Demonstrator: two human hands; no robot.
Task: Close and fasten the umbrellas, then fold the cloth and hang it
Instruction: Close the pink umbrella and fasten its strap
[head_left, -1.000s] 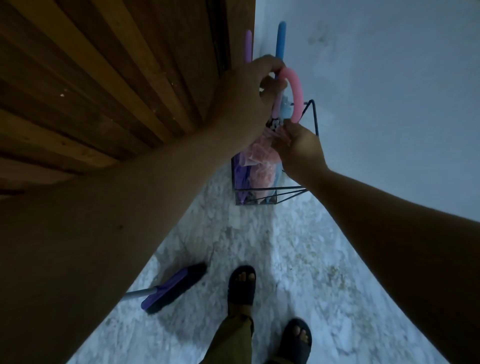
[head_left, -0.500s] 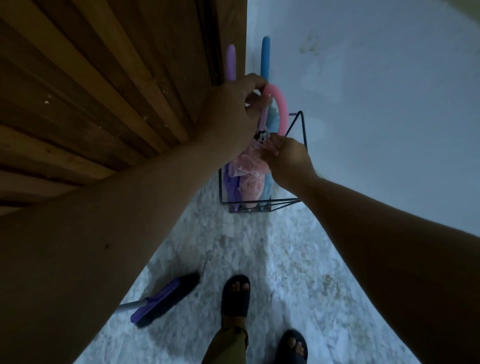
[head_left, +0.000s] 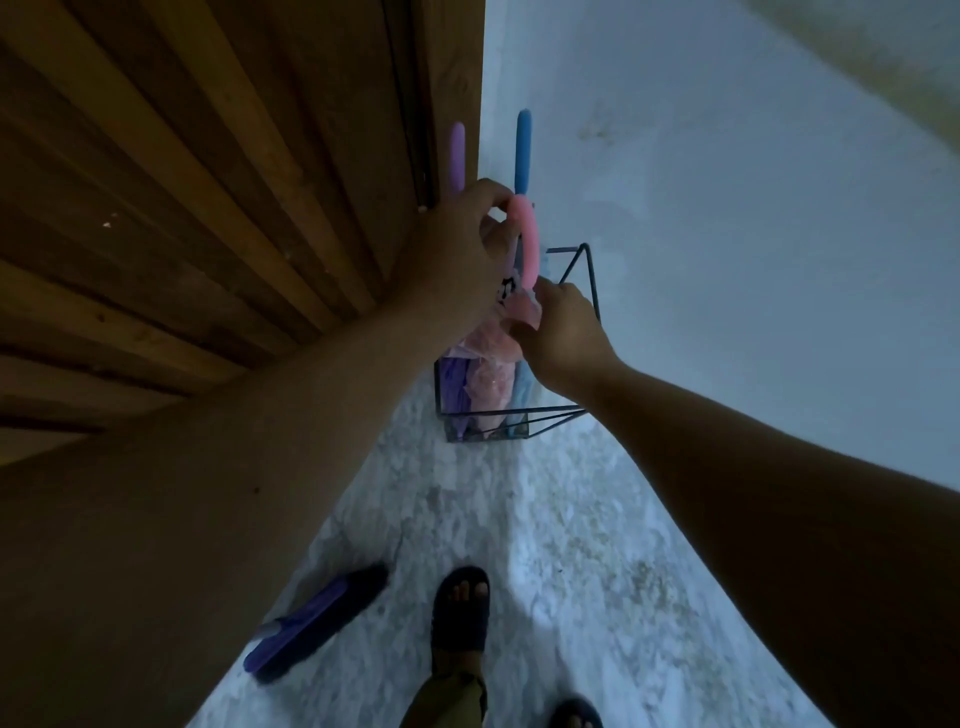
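Observation:
A black wire umbrella stand (head_left: 589, 280) sits on the floor against the wall. Three closed umbrellas stand in it. The pink umbrella (head_left: 491, 364) is in the middle, and my left hand (head_left: 457, 249) grips its curved pink handle (head_left: 525, 244). My right hand (head_left: 561, 332) pinches the pink canopy fabric just below the handle. A purple umbrella handle (head_left: 457, 156) and a blue umbrella handle (head_left: 523, 148) stick up behind. No cloth is in view.
A wooden slatted door (head_left: 208, 182) fills the left side. A pale wall (head_left: 727, 234) is on the right. A purple and black broom head (head_left: 317, 621) lies on the marble floor near my sandalled feet (head_left: 460, 608).
Both hands keep their hold on the pink umbrella, which has sunk a little lower into the stand. The camera has tilted, so everything sits lower in view.

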